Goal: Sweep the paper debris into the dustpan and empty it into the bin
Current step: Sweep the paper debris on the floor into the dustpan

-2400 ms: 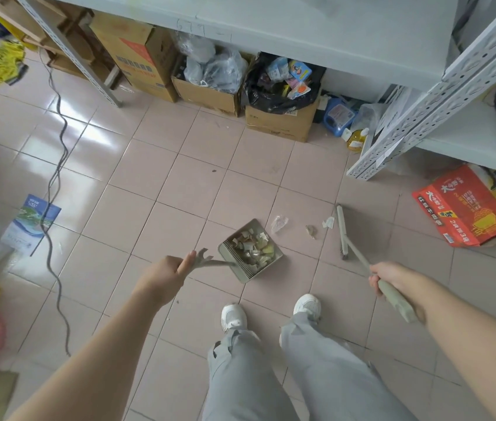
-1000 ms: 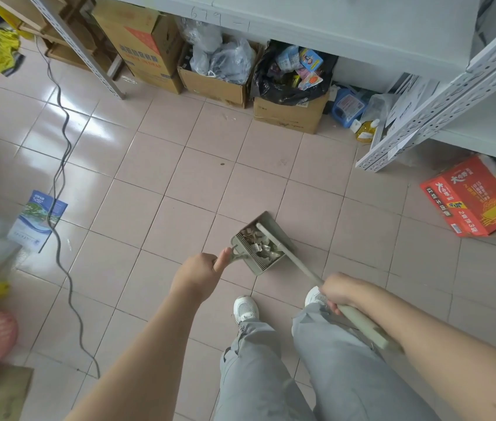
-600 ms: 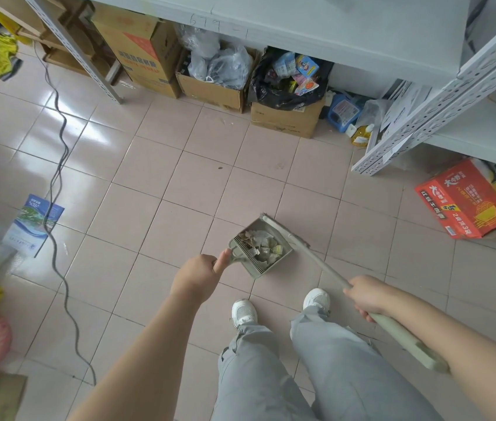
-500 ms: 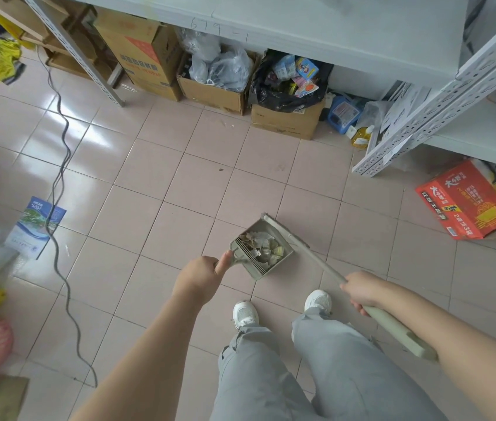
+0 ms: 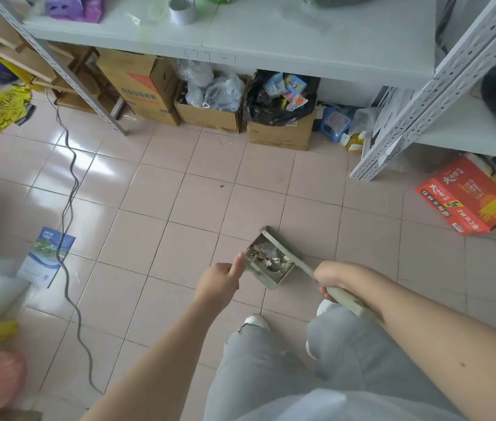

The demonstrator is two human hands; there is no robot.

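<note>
Fingers of left hand grip the debris-filled dustpan; right hand clasps the brush along its right edge.

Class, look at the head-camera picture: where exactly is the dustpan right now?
The dustpan sits low centre, over the pink tiled floor, between the left hand and right hand, with the brush lying across it.

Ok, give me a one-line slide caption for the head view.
Left hand holds a dustpan full of paper debris; right hand rests the brush across it.
</note>
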